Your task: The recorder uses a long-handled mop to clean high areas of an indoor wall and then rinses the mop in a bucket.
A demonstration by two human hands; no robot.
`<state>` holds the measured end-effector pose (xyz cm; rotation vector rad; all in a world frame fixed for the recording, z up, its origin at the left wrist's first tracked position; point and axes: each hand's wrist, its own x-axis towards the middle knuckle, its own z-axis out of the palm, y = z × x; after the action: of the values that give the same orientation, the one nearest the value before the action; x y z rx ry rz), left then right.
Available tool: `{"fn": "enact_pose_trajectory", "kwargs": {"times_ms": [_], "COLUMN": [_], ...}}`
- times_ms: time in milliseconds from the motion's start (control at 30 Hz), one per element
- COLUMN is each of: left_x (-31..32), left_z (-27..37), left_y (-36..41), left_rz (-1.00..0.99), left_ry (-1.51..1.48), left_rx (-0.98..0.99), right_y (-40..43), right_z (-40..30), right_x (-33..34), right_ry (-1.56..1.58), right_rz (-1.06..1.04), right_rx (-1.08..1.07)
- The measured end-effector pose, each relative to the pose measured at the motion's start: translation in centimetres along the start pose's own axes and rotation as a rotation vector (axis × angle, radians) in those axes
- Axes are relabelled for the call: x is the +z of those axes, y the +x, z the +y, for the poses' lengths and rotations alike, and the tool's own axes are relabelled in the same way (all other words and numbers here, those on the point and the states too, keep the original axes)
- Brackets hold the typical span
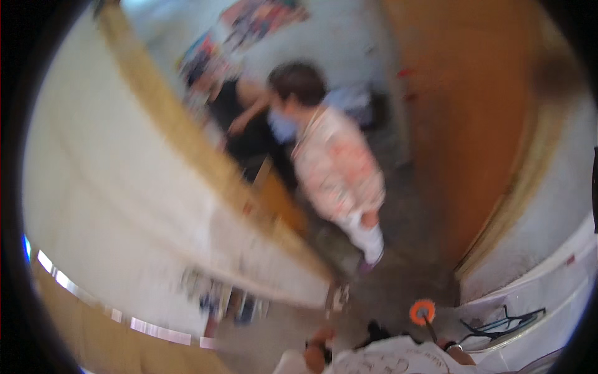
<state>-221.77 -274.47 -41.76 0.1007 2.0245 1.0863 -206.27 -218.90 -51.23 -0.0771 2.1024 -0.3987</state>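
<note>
At the bottom, my left hand (pixel 323 334) is low beside my white shirt, with a dark band at the wrist. It is blurred, and I cannot make out whether it holds anything. My right hand (pixel 441 343), partly hidden at the shirt's right side, is at the lower end of a dark thin handle. An orange ring-shaped object (pixel 422 312) with a pale centre is at the handle's far end. A bracelet or watch circles the right wrist. Beyond the doorway stands a person (pixel 341 163) in a pink and white patterned top and white trousers.
A second person (pixel 233 103) in dark clothes is farther inside. The doorway has a yellowish frame (pixel 187 149) at left and a brown door (pixel 462 117) at right. Bluish metal frames (pixel 507 322) lie at lower right. A shelf-like stack (pixel 233 304) stands at lower left.
</note>
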Motion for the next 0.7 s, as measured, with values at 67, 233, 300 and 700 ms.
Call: {"fn": "enact_pose_trajectory", "kwargs": {"times_ms": [67, 233, 300, 700], "left_x": [-0.7, -0.9, -0.4, 0.6], "left_z": [0.5, 3.1, 5.1, 10.1], "left_y": [3.0, 1.7, 0.6, -2.1], "left_rz": [-0.092, -0.121, 0.049, 0.259], "left_ry": [0.471, 0.533, 0.434, -0.072], "left_rx": [-0.331, -0.333, -0.157, -0.147], "right_y": [0.1, 3.9, 6.0, 9.3], "right_z": [-1.5, 1.8, 4.2, 6.7], "right_x": [-1.8, 0.7, 2.3, 5.0], "right_ry": [0.481, 0.21, 0.121, -0.083], "right_rz": [-0.175, -0.037, -0.011, 0.03], "right_rx": [0.252, 0.113, 0.065, -0.075]}}
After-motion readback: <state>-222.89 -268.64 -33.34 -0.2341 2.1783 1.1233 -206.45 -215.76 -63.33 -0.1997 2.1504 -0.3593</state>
